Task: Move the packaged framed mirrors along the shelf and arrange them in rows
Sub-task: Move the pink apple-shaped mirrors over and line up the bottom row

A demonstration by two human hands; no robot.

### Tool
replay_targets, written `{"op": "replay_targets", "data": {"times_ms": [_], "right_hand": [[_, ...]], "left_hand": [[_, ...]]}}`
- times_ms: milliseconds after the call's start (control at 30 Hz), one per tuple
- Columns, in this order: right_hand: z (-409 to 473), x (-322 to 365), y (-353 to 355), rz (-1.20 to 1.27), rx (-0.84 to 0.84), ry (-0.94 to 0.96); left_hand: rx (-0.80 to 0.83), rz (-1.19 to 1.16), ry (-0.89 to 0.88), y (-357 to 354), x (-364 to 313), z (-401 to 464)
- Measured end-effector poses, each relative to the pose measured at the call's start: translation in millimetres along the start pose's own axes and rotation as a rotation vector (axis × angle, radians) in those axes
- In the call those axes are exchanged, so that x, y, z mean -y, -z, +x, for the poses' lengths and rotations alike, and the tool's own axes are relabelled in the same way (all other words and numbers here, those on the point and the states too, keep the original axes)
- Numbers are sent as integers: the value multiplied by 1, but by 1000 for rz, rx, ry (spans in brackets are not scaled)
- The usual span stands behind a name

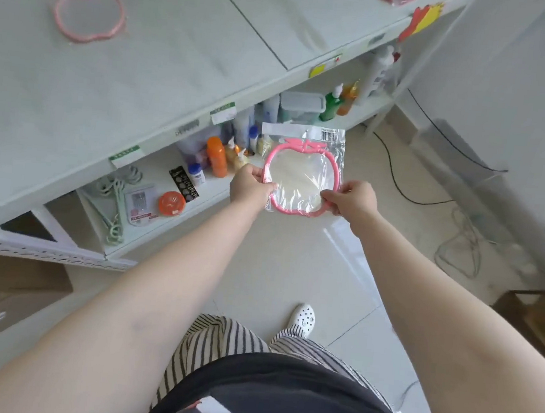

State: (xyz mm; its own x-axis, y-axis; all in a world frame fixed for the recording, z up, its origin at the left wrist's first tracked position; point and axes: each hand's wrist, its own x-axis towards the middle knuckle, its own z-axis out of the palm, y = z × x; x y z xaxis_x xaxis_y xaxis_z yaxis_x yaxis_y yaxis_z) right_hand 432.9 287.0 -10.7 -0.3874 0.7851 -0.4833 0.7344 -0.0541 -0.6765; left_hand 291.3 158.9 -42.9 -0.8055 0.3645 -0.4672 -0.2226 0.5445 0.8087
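White shelf (pixel 145 61) lay up and to the left of both hands, left hand (pixel 249 187) nearer it, each pinching a lower side of the bagged pink mirror (pixel 302 179) held flat above the floor (pixel 292 268), stem end pointing away.

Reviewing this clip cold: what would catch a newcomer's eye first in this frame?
The pink apple-shaped mirror in its clear bag, held mid-frame over the floor by the left hand and right hand. Next, another pink mirror lying on the white shelf top at upper left, and the orange bottle on the lower shelf.
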Motion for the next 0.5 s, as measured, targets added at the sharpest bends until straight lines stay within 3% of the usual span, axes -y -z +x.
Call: {"op": "replay_targets", "data": {"times_ms": [200,500], "right_hand": [[43,-26,61,5,-9,-16],[118,7,100,72,-40,14]], "left_hand": [[13,58,-37,-74,-28,-2],[-33,173,-145,-116,-97,49]]}}
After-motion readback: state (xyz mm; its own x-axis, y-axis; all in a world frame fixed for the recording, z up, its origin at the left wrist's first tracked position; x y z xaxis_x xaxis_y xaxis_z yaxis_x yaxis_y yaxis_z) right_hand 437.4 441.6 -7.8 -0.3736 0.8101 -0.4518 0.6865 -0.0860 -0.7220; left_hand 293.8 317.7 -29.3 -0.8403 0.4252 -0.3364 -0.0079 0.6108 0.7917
